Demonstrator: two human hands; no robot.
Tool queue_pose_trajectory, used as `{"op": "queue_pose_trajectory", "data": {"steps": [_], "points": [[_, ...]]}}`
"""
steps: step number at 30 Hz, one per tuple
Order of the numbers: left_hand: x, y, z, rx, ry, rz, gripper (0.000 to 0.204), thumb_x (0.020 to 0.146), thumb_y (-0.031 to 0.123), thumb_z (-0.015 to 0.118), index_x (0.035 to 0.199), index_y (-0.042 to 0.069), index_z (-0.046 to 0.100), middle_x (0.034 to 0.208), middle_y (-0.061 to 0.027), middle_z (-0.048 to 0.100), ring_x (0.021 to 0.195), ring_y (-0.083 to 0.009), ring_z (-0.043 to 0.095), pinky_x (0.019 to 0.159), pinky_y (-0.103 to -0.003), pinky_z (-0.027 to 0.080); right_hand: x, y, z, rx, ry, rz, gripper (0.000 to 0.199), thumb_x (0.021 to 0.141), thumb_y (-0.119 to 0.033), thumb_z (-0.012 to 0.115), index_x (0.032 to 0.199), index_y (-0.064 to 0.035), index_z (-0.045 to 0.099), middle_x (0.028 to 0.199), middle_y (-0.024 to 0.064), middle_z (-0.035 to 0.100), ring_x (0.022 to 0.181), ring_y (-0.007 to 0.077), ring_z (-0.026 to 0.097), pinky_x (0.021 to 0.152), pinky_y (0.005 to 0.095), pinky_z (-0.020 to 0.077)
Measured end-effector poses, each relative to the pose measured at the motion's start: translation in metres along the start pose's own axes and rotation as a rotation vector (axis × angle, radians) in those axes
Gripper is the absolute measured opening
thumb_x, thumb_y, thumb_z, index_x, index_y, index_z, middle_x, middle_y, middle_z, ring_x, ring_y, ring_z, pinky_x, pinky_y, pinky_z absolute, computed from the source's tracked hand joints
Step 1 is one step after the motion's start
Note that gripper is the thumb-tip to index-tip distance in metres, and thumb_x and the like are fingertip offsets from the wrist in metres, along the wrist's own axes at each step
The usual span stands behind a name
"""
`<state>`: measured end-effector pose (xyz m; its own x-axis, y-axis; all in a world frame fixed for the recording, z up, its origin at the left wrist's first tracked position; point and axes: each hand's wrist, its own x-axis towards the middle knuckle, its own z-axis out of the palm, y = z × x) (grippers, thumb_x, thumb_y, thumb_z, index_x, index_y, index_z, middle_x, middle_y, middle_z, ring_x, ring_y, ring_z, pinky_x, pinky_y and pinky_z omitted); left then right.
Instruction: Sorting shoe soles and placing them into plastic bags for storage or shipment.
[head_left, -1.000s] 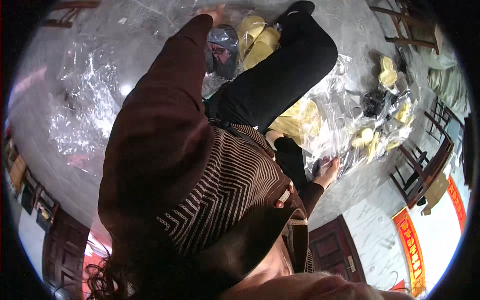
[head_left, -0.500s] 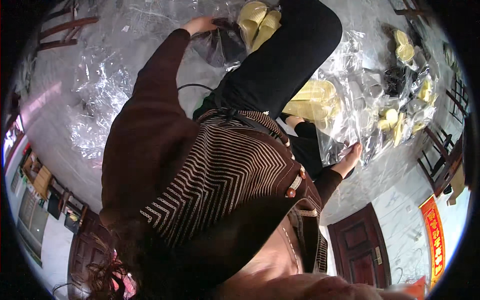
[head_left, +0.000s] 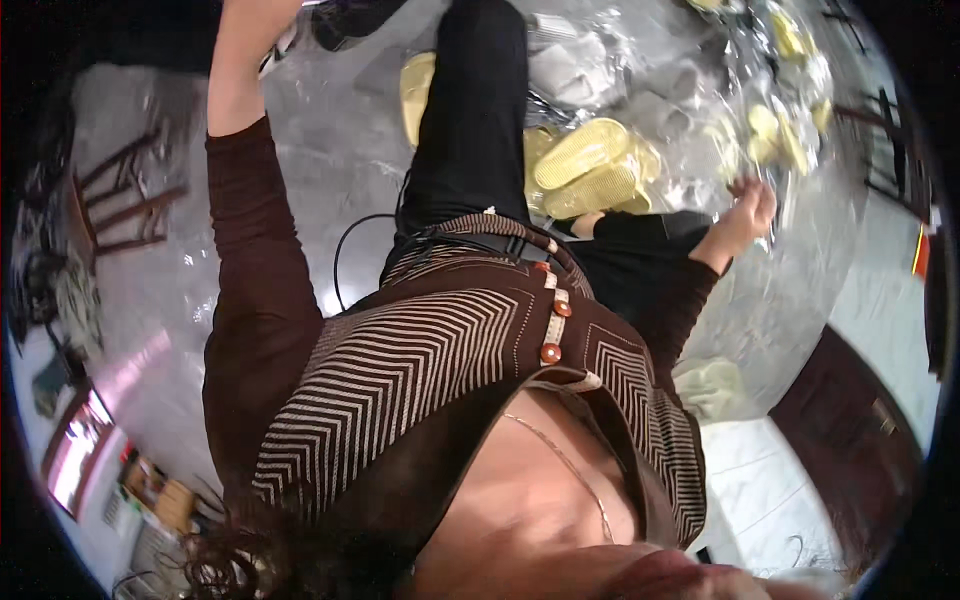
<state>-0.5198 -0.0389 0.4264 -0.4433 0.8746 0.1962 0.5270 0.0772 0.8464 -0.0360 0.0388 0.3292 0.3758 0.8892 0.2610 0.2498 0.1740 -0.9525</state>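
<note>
A wide sheet of clear plastic (head_left: pixel 330 170) covers the floor, crumpled and glinting toward the far right. On it, just right of the person's black trouser leg (head_left: pixel 475 110), lies a pair of pale yellow slippers (head_left: pixel 590 172), side by side, long axes running left to right and tilted slightly up. The right hand (head_left: pixel 748 212) hovers just right of them, fingers loosely spread and empty, much the nearer hand. The left hand (head_left: pixel 255 12) reaches far left, cut off by the rim; I cannot tell its grip. More yellow slippers (head_left: pixel 775 135) lie scattered farther right.
</note>
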Motion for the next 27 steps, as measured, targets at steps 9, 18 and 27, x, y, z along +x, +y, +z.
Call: {"op": "queue_pose_trajectory", "data": {"steps": [9,18,27], "points": [[-0.003,0.060,0.241,-0.057,-0.441,0.224,0.033,0.075,0.020,0.055,0.097,-0.004,0.050,0.080,-0.0224,0.056,0.075,-0.0348,0.055,0.066,-0.040,0.044,-0.028,0.025,0.030,-0.060,-0.222,0.013,0.010,0.084,-0.004,0.048,0.092,-0.0025,0.054,0.080,0.0042,0.058,0.073,0.0102,0.054,0.065,0.0222,0.0443],[-0.123,0.000,0.402,-0.592,-0.933,-0.219,0.040,0.082,0.027,0.052,0.108,-0.004,0.047,0.092,-0.0134,0.059,0.083,-0.0182,0.057,0.071,-0.028,0.045,-0.082,0.086,0.024,0.131,-0.320,0.333,0.028,0.080,-0.008,0.051,0.108,-0.0019,0.052,0.102,0.0109,0.057,0.101,0.0192,0.050,0.083,0.0291,0.0396],[-0.139,-0.006,0.409,-0.488,-0.867,0.238,0.033,0.086,0.023,0.048,0.108,-0.001,0.051,0.098,-0.0084,0.059,0.085,-0.0140,0.055,0.076,-0.025,0.043,-0.065,0.121,-0.015,-0.318,-0.015,0.300,0.027,0.081,-0.011,0.047,0.105,-0.0014,0.054,0.092,0.0126,0.060,0.087,0.0174,0.056,0.076,0.0281,0.0435]]}}
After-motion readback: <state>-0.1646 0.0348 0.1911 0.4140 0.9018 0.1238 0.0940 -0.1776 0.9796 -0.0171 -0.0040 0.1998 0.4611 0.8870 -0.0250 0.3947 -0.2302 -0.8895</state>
